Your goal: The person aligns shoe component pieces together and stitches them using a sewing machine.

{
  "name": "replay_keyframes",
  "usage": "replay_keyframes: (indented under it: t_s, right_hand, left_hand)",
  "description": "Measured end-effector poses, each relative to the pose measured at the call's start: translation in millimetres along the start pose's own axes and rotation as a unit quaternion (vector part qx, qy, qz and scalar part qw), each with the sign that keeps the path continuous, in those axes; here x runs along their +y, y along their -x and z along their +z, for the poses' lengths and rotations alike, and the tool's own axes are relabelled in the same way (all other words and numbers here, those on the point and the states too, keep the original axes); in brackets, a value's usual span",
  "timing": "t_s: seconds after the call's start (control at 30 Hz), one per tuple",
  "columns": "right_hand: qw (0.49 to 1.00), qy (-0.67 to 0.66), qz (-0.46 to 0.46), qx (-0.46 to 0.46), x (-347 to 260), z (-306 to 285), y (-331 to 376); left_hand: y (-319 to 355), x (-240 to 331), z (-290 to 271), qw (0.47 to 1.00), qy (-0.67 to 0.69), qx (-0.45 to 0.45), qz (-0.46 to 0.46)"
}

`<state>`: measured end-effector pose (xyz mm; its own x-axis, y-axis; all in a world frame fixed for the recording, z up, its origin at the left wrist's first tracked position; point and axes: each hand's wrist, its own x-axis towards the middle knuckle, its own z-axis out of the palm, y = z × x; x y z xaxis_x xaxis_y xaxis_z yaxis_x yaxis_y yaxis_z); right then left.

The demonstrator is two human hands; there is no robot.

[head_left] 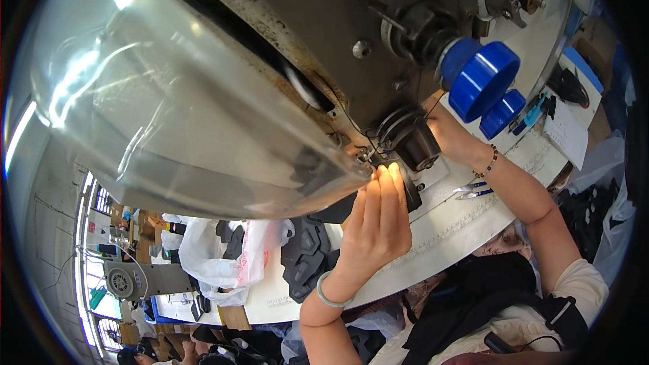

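A dark grey sewing machine [291, 27] fills the upper middle, lit near its needle area. My left hand [380, 220], with a pale bangle at the wrist, reaches up to that lit spot. Its fingers are pressed together by the needle; what they pinch, if anything, is too small to make out. A black piece [411, 192] shows just beside these fingertips. My right hand [446, 134], wearing a beaded bracelet [488, 163], is on the machine's right side. The machine's black round housing [409, 138] hides its fingers. Dark thread runs down near the housing.
A large clear plastic shield [203, 115] spans the left. Blue knobs [483, 81] jut from the machine. Thread snips [473, 191] lie on the white table [460, 223]. Dark cut pieces [307, 257] and a white plastic bag [216, 257] are to the left, paper [566, 136] to the right.
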<state>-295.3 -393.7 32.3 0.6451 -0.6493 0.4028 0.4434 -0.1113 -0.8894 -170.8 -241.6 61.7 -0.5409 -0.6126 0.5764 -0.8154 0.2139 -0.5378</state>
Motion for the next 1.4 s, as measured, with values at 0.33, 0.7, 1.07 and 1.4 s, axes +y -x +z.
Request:
replay_keyframes:
  t_s: [0.33,0.7,1.07,1.4]
  right_hand:
    - [0.998,-0.015,-0.058,0.029,0,11,1]
    - [0.970,0.164,-0.177,0.021,0,4,4]
    - [0.995,0.079,0.012,0.056,-1,11,8]
    - [0.978,0.153,-0.117,0.082,7,19,13]
  left_hand:
    - [1,-3,1,1.000,0.011,-0.006,-0.007]
    - [0,0,2,0.998,0.039,0.003,-0.052]
    - [-7,10,5,0.995,-0.016,0.015,-0.098]
    - [-6,0,1,0.999,-0.040,-0.017,-0.029]
